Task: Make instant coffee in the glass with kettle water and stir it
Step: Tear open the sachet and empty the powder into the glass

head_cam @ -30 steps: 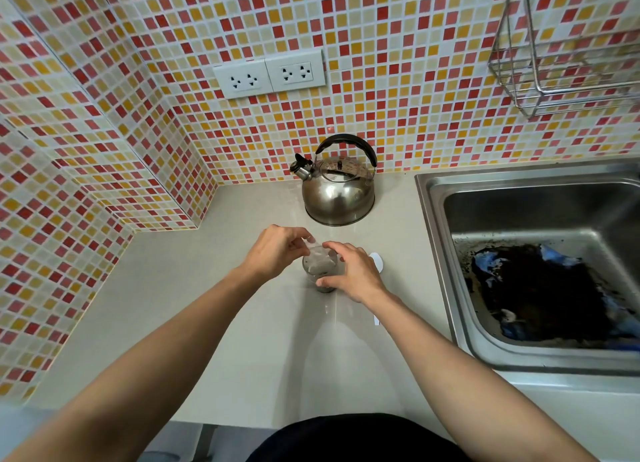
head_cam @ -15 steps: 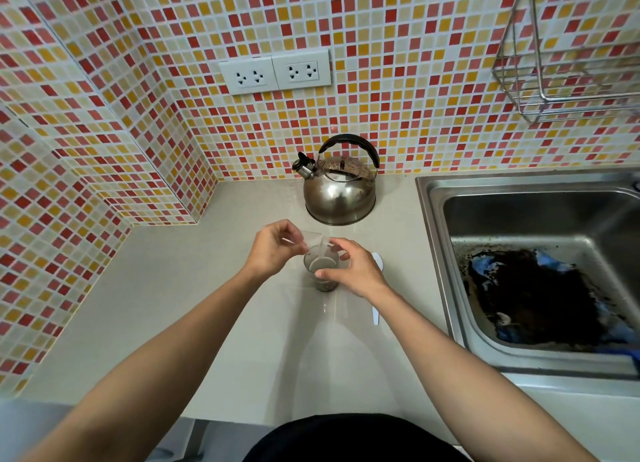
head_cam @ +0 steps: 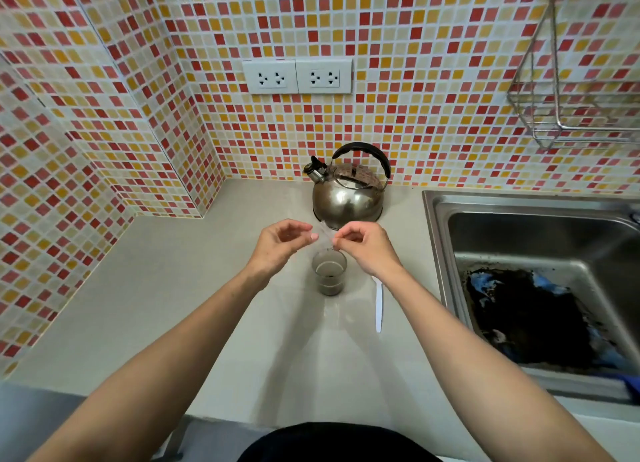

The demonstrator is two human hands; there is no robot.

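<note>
Clear sachet (head_cam: 323, 237) pinched between left hand (head_cam: 282, 245) and right hand (head_cam: 367, 250), fingers closed on it, above glass (head_cam: 329, 277) at tabletop (head_cam: 173, 306) centre. Sachet best kept over rim, shaken empty. Kettle (head_cam: 348, 195) beyond; spoon (head_cam: 379, 304) right.

Counter (head_cam: 173, 306): open along the left and front edges. Kettle (head_cam: 348, 198) stands at the back edge, glass (head_cam: 329, 276) mid-counter, white spoon (head_cam: 379, 302) beside it; sink (head_cam: 436, 240) bounds the right edge.
</note>
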